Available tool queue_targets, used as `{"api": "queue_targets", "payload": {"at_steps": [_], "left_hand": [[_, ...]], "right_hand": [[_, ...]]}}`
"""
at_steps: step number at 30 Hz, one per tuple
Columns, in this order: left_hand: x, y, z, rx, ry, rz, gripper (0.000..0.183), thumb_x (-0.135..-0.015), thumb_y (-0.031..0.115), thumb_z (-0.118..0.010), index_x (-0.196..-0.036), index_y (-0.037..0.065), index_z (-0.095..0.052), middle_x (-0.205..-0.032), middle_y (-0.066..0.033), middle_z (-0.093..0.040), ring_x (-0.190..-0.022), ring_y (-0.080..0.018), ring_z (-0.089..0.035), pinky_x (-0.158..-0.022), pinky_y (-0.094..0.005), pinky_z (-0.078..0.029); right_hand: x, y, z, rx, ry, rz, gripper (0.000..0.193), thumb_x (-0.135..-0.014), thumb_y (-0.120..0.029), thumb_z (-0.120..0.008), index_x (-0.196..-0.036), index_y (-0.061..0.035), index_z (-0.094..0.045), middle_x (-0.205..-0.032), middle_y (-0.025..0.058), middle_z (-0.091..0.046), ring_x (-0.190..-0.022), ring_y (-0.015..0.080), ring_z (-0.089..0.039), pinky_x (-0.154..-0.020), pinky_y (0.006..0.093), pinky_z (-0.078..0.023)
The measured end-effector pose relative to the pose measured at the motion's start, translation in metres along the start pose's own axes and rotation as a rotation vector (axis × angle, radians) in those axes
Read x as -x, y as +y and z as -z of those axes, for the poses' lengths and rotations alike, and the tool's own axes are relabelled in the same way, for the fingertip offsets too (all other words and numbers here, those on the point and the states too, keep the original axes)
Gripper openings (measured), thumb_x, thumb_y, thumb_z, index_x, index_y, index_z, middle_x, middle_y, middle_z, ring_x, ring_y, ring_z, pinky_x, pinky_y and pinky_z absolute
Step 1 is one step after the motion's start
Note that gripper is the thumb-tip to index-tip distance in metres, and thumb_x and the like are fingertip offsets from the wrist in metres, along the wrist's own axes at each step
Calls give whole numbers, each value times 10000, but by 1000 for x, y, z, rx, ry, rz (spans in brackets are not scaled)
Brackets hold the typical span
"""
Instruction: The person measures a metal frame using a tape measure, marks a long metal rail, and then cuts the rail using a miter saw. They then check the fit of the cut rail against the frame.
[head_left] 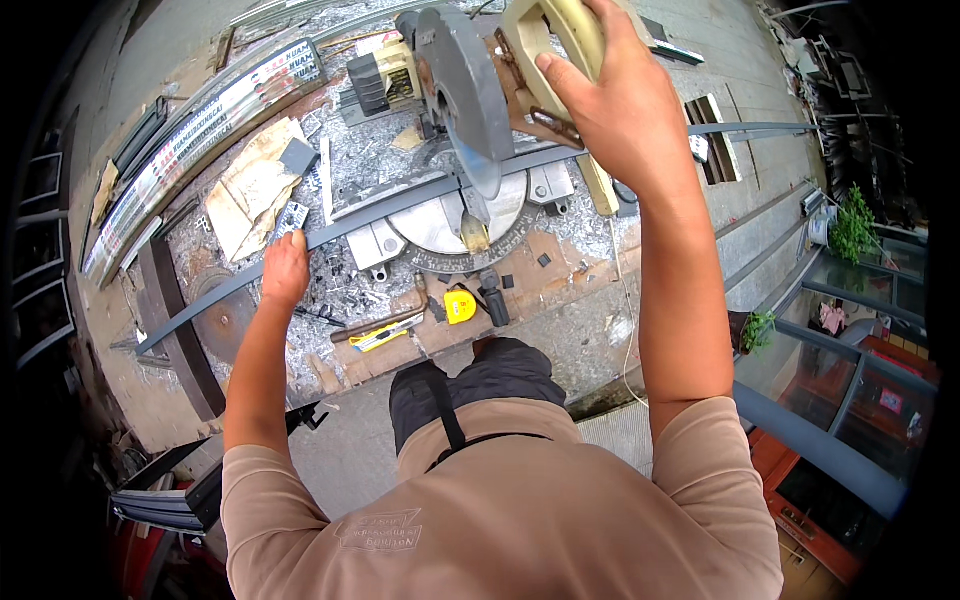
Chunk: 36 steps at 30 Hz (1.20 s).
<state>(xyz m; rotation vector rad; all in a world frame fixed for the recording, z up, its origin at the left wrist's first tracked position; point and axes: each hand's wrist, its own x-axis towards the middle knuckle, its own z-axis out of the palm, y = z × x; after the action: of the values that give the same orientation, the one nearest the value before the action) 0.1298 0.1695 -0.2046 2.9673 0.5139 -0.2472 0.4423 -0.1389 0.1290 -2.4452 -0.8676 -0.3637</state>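
A long grey metal profile (400, 200) lies across the base of a miter saw (460, 90) and sticks out on both sides. My left hand (287, 268) is closed on the profile, left of the saw's round table (425, 226). Up at the top, my right hand (625, 95) wraps round the saw's cream handle (575, 35). The blade (474, 155) shows below its grey guard, close over the profile; whether it touches cannot be made out.
In front of the saw lie a yellow tape measure (460, 306), a yellow utility knife (385, 333) and a dark tool (494, 298). Metal shavings cover the bench. Wrapped profiles (210, 140) are stacked at left beside crumpled brown paper (258, 190). A pale cord (628, 340) hangs at right.
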Motion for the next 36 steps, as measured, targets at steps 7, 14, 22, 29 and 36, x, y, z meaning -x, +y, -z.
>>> {"api": "queue_targets", "payload": {"at_steps": [7, 14, 22, 29, 36], "left_hand": [[0, 9, 10, -4, -95, -24, 253, -971, 213, -669, -1081, 37, -524, -1009, -196, -667, -985, -398, -662, -869, -508, -504], [33, 28, 69, 46, -204, -49, 280, -1021, 259, -621, -1079, 7, -514, -1008, -241, -677, -976, -432, -670, -868, -518, -516], [99, 71, 183, -140, -416, -69, 296, -972, 278, -683, -1067, 33, -547, -995, -200, -713, -989, -381, -718, -857, -487, -551], [178, 137, 299, -382, -225, -38, 118, -953, 176, -607, -975, 67, -567, -880, -107, -691, -845, -277, -724, -771, -413, -537], [308, 164, 394, -398, -55, 150, 97, -932, 139, -610, -921, 65, -549, -762, -74, -613, -754, -260, -685, -708, -396, -520]], "right_hand": [[-43, 9, -20, 101, 95, 46, 458, -887, -136, -655, -1337, -56, -628, -1186, 239, -709, -1110, 419, -671, -967, 497, -533], [-47, -1, -18, 42, 32, -39, 469, -880, -148, -657, -1345, -90, -643, -1206, 241, -708, -1119, 408, -677, -991, 476, -531], [-52, 25, -23, 55, -41, 32, 539, -968, -330, -660, -1479, -197, -552, -1247, 200, -701, -1126, 400, -685, -957, 504, -536], [-45, 18, -17, 62, -102, 63, 567, -975, -375, -649, -1492, -168, -540, -1268, 210, -696, -1152, 400, -679, -975, 495, -528], [-59, 37, -25, 69, -158, 110, 647, -974, -427, -635, -1536, -139, -492, -1339, 220, -673, -1238, 403, -639, -1029, 491, -499]]}}
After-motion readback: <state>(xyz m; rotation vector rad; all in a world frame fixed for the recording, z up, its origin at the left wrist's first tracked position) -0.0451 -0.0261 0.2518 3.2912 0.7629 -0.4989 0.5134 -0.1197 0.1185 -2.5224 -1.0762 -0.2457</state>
